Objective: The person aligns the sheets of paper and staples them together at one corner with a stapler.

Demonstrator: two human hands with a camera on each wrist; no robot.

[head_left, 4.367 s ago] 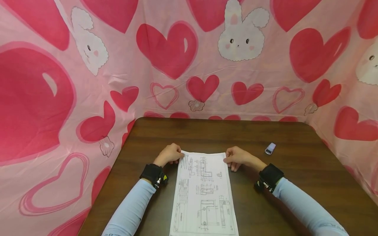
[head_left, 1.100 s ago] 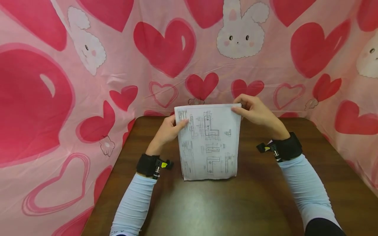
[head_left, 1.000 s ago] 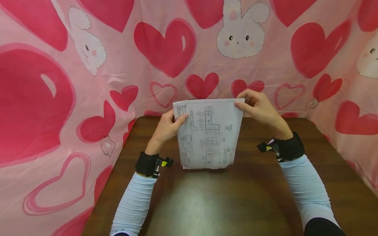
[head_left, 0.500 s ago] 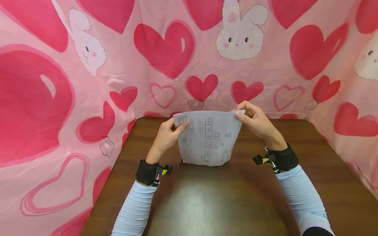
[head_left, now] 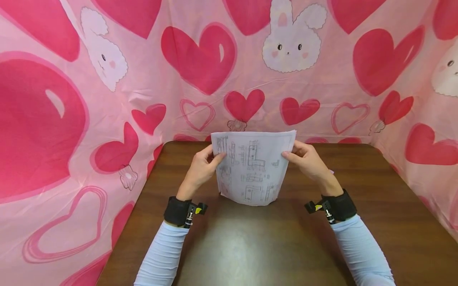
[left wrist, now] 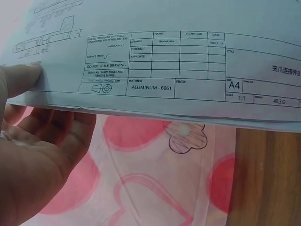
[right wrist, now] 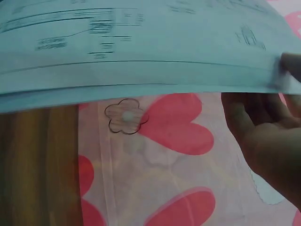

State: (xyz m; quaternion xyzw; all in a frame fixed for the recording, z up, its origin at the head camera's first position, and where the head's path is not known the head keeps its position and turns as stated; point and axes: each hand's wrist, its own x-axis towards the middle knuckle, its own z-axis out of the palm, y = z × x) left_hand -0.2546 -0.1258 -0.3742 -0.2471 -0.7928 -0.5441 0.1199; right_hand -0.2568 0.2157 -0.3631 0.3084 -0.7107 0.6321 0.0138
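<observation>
A few white sheets of technical drawings (head_left: 255,159) stand upright in a stack near the table's middle, bowed toward me, with the lower edge close to the tabletop. My left hand (head_left: 201,169) pinches the left edge, thumb in front and fingers behind. On the opposite edge, my right hand (head_left: 310,162) pinches the stack below its top corner. In the left wrist view, a title block reading "ALUMINUM - 6061" shows on the front drawing sheet (left wrist: 155,66), and the left hand's fingers (left wrist: 51,125) lie behind. Layered edges of the sheets (right wrist: 141,80) show in the right wrist view.
The brown wooden table (head_left: 243,246) has its far edge against a pink curtain (head_left: 261,83) printed with hearts and rabbits. A small lilac item (head_left: 331,172) on the table is mostly hidden behind the right wrist. Both wrists wear black camera straps.
The drawings lay flat on the table earlier and now stand upright. Over the last half second, my right hand has slid from the top right corner down the right edge.
</observation>
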